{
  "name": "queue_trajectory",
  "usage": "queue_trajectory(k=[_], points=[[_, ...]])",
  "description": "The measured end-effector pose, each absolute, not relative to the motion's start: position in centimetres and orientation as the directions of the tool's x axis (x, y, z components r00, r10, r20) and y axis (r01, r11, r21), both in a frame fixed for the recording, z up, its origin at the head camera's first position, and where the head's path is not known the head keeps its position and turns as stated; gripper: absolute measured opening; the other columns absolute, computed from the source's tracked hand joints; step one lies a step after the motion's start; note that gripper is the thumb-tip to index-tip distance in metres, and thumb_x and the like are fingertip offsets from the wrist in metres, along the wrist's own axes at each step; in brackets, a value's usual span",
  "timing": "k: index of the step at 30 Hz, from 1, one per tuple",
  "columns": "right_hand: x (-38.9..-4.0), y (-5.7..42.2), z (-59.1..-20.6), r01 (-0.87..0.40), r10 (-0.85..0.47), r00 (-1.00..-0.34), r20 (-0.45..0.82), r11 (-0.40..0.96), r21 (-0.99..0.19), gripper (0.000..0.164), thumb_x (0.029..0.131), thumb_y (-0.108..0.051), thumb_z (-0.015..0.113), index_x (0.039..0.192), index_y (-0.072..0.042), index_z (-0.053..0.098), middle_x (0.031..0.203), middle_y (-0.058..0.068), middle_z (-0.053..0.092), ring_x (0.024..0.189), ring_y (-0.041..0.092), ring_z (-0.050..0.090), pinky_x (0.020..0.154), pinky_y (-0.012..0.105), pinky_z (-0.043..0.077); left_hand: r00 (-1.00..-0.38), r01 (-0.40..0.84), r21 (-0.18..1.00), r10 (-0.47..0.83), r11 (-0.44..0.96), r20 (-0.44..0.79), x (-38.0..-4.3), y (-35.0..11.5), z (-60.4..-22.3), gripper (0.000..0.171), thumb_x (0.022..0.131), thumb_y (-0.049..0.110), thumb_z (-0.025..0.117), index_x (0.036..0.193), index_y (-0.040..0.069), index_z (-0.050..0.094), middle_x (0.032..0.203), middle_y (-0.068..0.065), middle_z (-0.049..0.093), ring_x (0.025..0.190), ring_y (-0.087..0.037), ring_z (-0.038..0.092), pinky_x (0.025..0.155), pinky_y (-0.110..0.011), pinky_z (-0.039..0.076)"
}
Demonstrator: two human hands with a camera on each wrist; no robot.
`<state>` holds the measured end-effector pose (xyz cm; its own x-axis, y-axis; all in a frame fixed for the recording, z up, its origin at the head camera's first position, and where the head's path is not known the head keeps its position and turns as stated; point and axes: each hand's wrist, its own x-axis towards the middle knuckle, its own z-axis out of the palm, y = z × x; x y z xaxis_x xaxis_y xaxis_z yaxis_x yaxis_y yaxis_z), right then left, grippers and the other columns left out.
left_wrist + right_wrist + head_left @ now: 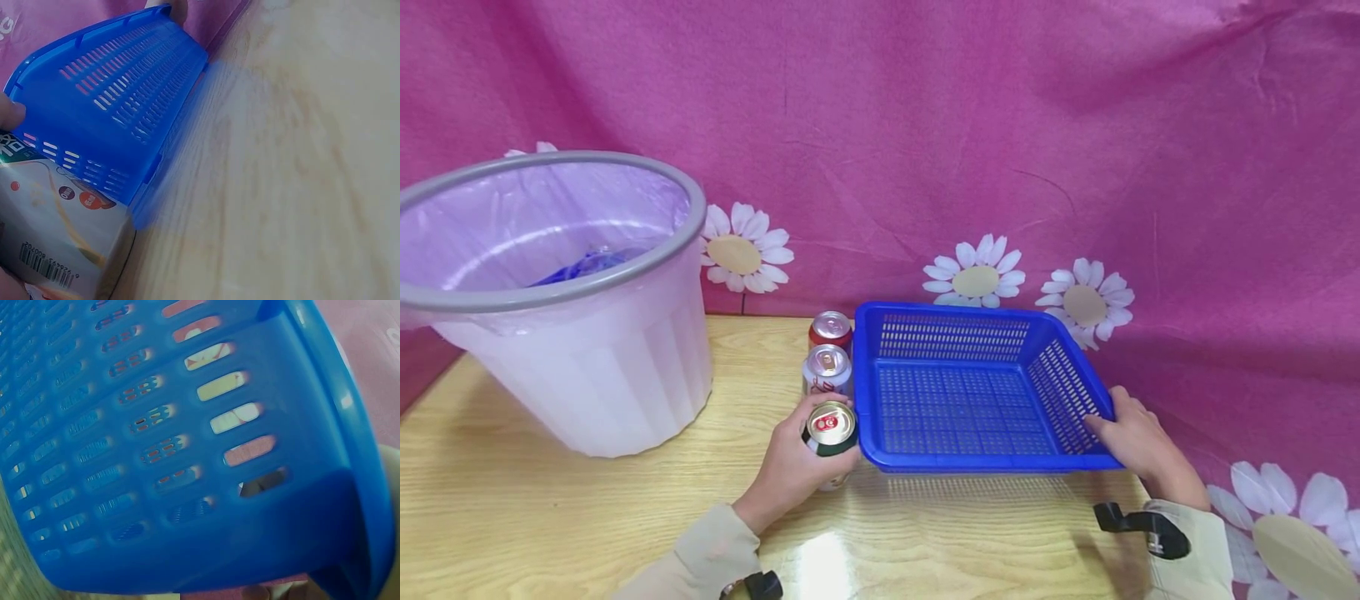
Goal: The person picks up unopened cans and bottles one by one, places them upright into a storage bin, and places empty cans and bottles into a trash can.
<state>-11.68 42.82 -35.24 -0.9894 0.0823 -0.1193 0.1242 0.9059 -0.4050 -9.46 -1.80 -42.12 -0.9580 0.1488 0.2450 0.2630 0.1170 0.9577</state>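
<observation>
In the head view a blue plastic basket (955, 408) with slotted walls stands on the table, its inside showing no contents. My right hand (1146, 442) grips its right rim near the front corner, thumb on the inner side. Along the basket's left side, cans form a row: a red can (831, 333) at the back, a silver can (827, 371) in the middle, and a green-and-white can (832, 427) with a gold top in front. My left hand (801, 458) holds this front can. The left wrist view shows the can's barcode side close against the basket (119, 94).
A white bin (595, 367) with a grey rim and clear liner stands at the left, some blue material (591, 265) inside it. Behind the wooden table (752, 342) hangs a magenta cloth (880, 150) with daisies.
</observation>
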Motion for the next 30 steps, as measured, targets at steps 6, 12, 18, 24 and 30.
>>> queue_trajectory(k=[6, 12, 18, 24, 30], points=[[-11.7, 42.86, -35.5, 0.131, 0.083, -0.988, -0.13, 0.9, -0.416, 0.053, 0.098, -0.035, 0.046, 0.131, 0.005, 0.036, 0.113, 0.025, 0.053, 0.1, 0.038, 0.055, 0.078, 0.046, 0.046, -0.963, 0.251, 0.96, 0.136, 0.127, 0.234, -9.51, -1.85, -42.18, 0.059, 0.069, 0.017, 0.086, 0.119, 0.032, 0.058, 0.112, 0.003, 0.069, 0.099, -0.011, 0.065, 0.088, -0.024, 0.054], [-11.85, 42.85, -35.31, 0.117, 0.076, -0.991, -0.113, 0.903, -0.414, 0.051, 0.098, -0.034, 0.047, 0.129, 0.005, 0.037, 0.111, 0.024, 0.054, 0.1, 0.037, 0.055, 0.078, 0.045, 0.045, -0.967, 0.237, 0.962, 0.124, 0.132, 0.222, -9.62, -1.79, -42.04, 0.06, 0.069, 0.017, 0.086, 0.118, 0.033, 0.057, 0.11, 0.004, 0.068, 0.099, -0.012, 0.065, 0.088, -0.025, 0.053], [-12.02, 42.87, -35.11, 0.1, 0.069, -0.994, -0.09, 0.909, -0.404, 0.047, 0.097, -0.032, 0.049, 0.125, 0.005, 0.04, 0.106, 0.022, 0.055, 0.095, 0.033, 0.056, 0.072, 0.032, 0.041, -0.964, 0.238, 0.965, 0.144, 0.109, 0.222, -9.76, -1.82, -42.25, 0.059, 0.07, 0.017, 0.085, 0.119, 0.032, 0.056, 0.107, 0.001, 0.068, 0.096, -0.012, 0.066, 0.085, -0.025, 0.055], [-12.07, 43.0, -35.01, 0.094, 0.064, -0.994, -0.088, 0.911, -0.402, 0.047, 0.098, -0.032, 0.05, 0.124, 0.005, 0.04, 0.105, 0.022, 0.056, 0.094, 0.033, 0.057, 0.071, 0.03, 0.04, -0.965, 0.232, 0.968, 0.149, 0.1, 0.216, -9.76, -1.8, -42.31, 0.06, 0.071, 0.017, 0.085, 0.12, 0.032, 0.055, 0.109, 0.0, 0.068, 0.097, -0.012, 0.066, 0.085, -0.026, 0.055], [-11.8, 43.02, -35.17, 0.102, 0.067, -0.993, -0.099, 0.909, -0.404, 0.049, 0.098, -0.034, 0.049, 0.126, 0.005, 0.039, 0.107, 0.023, 0.055, 0.095, 0.034, 0.057, 0.071, 0.031, 0.04, -0.965, 0.228, 0.97, 0.156, 0.088, 0.212, -9.59, -1.74, -42.54, 0.06, 0.071, 0.016, 0.085, 0.121, 0.031, 0.055, 0.11, -0.001, 0.068, 0.097, -0.012, 0.066, 0.085, -0.025, 0.055]])
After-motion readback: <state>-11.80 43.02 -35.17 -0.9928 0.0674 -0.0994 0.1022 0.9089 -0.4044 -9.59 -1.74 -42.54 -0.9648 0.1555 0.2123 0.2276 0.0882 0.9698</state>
